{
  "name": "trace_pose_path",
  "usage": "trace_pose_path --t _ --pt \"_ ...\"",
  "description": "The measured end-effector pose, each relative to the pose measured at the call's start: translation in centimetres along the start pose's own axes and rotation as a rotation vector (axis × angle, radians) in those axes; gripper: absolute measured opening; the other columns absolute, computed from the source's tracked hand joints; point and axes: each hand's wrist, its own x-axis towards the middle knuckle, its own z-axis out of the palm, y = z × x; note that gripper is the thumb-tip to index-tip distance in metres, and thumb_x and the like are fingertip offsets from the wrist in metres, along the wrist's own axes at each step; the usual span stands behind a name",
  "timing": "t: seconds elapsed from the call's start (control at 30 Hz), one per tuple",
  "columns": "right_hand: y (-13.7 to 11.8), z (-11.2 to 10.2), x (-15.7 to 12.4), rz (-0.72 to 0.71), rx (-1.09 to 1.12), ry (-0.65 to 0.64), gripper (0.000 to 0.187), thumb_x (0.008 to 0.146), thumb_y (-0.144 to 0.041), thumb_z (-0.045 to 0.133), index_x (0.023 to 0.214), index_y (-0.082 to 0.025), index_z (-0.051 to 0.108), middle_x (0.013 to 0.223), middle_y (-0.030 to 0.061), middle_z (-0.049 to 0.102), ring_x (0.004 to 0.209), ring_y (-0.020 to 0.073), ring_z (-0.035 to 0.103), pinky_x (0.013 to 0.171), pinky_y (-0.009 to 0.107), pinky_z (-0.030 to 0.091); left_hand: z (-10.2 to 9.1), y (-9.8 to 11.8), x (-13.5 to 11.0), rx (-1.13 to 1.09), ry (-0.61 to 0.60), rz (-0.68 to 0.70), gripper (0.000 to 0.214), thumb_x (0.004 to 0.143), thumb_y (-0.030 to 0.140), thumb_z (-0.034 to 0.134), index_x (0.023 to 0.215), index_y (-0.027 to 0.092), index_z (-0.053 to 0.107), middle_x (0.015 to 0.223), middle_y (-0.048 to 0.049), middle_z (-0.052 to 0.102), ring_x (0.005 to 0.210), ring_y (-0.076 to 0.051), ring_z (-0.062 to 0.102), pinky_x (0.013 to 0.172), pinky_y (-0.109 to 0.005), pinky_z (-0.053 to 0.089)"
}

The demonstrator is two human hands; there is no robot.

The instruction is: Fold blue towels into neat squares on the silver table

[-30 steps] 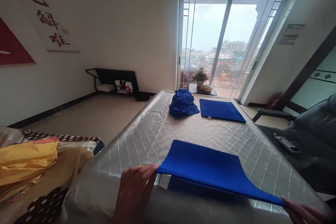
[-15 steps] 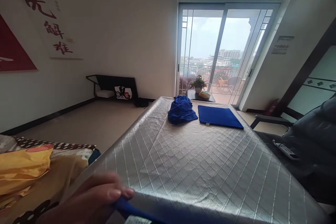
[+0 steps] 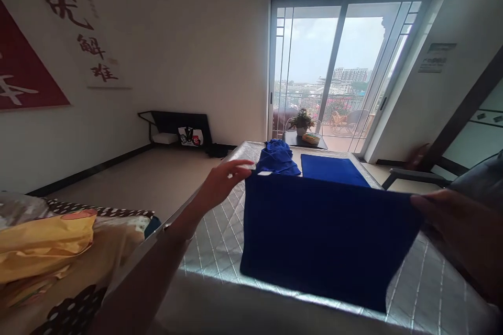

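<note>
A dark blue cloth [image 3: 326, 235] hangs spread out between my two hands over the silver quilted cover [image 3: 212, 243]. My left hand [image 3: 222, 183] pinches its upper left corner, close to a small white label [image 3: 264, 173]. At the upper right corner, my right hand [image 3: 458, 217] grips the edge between thumb and fingers. Past the hanging cloth, a crumpled heap of blue cloth [image 3: 277, 156] sits at the far end of the cover. Beside that heap lies a flat blue piece [image 3: 334, 168], its near edge hidden behind the cloth I hold.
Yellow and patterned bedding [image 3: 47, 251] lies at the left. A dark armchair [image 3: 477, 178] stands on the right. Beyond the far end, a small table holds a potted plant [image 3: 302, 121] before the sliding glass door [image 3: 306, 57]. A printed bag [image 3: 190, 136] rests by the wall.
The blue cloth has risen from the bottom edge of view and is now stretched out. My left hand has moved up and forward; my right hand has come into view holding the other corner.
</note>
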Motion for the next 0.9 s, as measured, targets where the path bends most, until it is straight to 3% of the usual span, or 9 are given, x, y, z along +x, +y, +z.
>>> trace_pose_path --t 0.1,0.2,0.3,0.37,0.47,0.53,0.6,0.73,0.9 --pt "-4.5 0.3 3.2 -0.008 0.098 0.073 0.048 0.071 -0.064 0.07 0.089 -0.02 0.074 0.073 0.0036 0.069 0.06 0.0163 0.056 0.056 0.032 0.042 0.3 0.9 3.7 -0.026 0.196 0.096 0.029 0.09 0.044 0.065 0.109 0.024 0.074 0.082 0.0006 0.075 0.066 -0.014 0.064 0.067 -0.025 0.048" --pt "-5.2 0.7 4.0 -0.083 0.116 0.143 0.052 0.071 -0.067 0.07 0.095 -0.021 0.074 0.073 0.002 0.067 0.063 0.0151 0.057 0.057 0.03 0.042 0.7 0.7 3.9 -0.114 0.325 0.15 0.026 0.092 0.043 0.063 0.107 0.024 0.073 0.075 0.0024 0.072 0.06 -0.012 0.062 0.068 -0.025 0.049" --pt "-1.2 2.6 2.4 -0.156 0.03 0.01 0.064 0.069 -0.082 0.061 0.091 -0.024 0.074 0.072 0.0019 0.068 0.06 0.016 0.06 0.053 0.03 0.044 1.9 -1.8 0.6 -0.164 0.26 0.099 0.027 0.091 0.045 0.064 0.107 0.025 0.073 0.083 0.0006 0.076 0.073 -0.016 0.07 0.078 -0.029 0.053" --pt "2.9 4.9 0.2 -0.206 0.068 -0.117 0.066 0.068 -0.085 0.059 0.088 -0.024 0.075 0.08 0.0043 0.072 0.061 0.0176 0.065 0.054 0.031 0.051 3.3 -4.4 -2.8 -0.168 0.113 -0.011 0.027 0.089 0.046 0.065 0.105 0.026 0.074 0.092 -0.001 0.078 0.084 -0.02 0.073 0.081 -0.031 0.055" --pt "8.9 8.7 -3.8 -0.257 0.146 -0.342 0.054 0.074 -0.078 0.061 0.084 -0.028 0.077 0.094 0.0057 0.076 0.069 0.02 0.071 0.061 0.032 0.06 5.5 -8.1 -7.7 -0.158 -0.19 -0.195 0.027 0.087 0.046 0.066 0.1 0.026 0.077 0.094 -0.0017 0.078 0.088 -0.023 0.073 0.081 -0.033 0.056" --pt "12.1 10.6 -6.1 -0.257 0.135 -0.476 0.049 0.079 -0.074 0.06 0.083 -0.03 0.078 0.094 0.0048 0.077 0.069 0.0198 0.072 0.061 0.03 0.061 6.5 -9.4 -10.0 -0.154 -0.356 -0.277 0.027 0.086 0.046 0.065 0.098 0.026 0.078 0.101 -0.002 0.078 0.094 -0.025 0.072 0.086 -0.034 0.054" --pt "14.2 11.6 -7.7 -0.259 0.099 -0.525 0.046 0.082 -0.071 0.057 0.084 -0.031 0.079 0.096 0.0042 0.077 0.075 0.0208 0.074 0.067 0.03 0.063 6.9 -9.6 -11.3 -0.157 -0.448 -0.333 0.029 0.088 0.047 0.063 0.101 0.027 0.078 0.111 -0.0014 0.076 0.102 -0.026 0.07 0.093 -0.033 0.051" --pt "15.7 11.7 -8.4 -0.274 0.035 -0.51 0.04 0.086 -0.064 0.056 0.092 -0.033 0.078 0.099 0.0034 0.077 0.079 0.0211 0.075 0.07 0.029 0.063 7.1 -8.8 -11.4 -0.157 -0.415 -0.437 0.036 0.091 0.051 0.057 0.108 0.026 0.076 0.11 -0.0021 0.076 0.106 -0.026 0.068 0.095 -0.034 0.049" --pt "16.0 11.5 -8.4 -0.374 0.007 -0.513 0.036 0.09 -0.057 0.052 0.096 -0.033 0.077 0.105 0.0039 0.076 0.087 0.0209 0.075 0.074 0.029 0.063 7.8 -9.2 -11.2 -0.182 -0.316 -0.478 0.031 0.084 0.047 0.063 0.1 0.024 0.074 0.113 -0.0048 0.074 0.097 -0.025 0.071 0.087 -0.034 0.053"
